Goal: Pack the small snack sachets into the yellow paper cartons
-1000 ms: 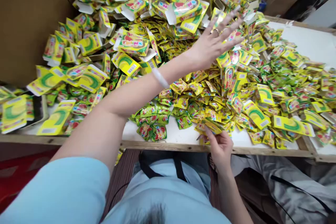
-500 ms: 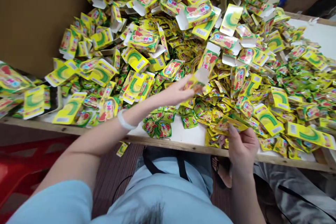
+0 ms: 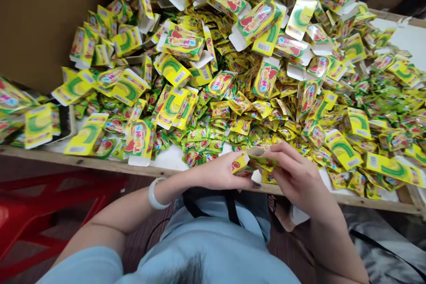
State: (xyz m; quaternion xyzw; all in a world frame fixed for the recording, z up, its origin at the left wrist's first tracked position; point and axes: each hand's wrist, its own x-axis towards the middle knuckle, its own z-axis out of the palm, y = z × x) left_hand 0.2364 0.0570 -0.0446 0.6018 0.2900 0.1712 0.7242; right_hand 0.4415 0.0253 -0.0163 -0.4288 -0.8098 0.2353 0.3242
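Head view: left hand point(image 3: 221, 173) and right hand point(image 3: 296, 177) meet at the near edge of the desk point(image 3: 100, 164). Left grip clenched on a small yellow carton point(image 3: 240, 164), held just above the desk edge, open end toward the right hand. Right grip pinches a bundle of sachets point(image 3: 266, 159) touching the carton's mouth. Loose sachets point(image 3: 213, 137) and flat cartons point(image 3: 173, 71) heaped behind. White bangle point(image 3: 153, 195) on left wrist.
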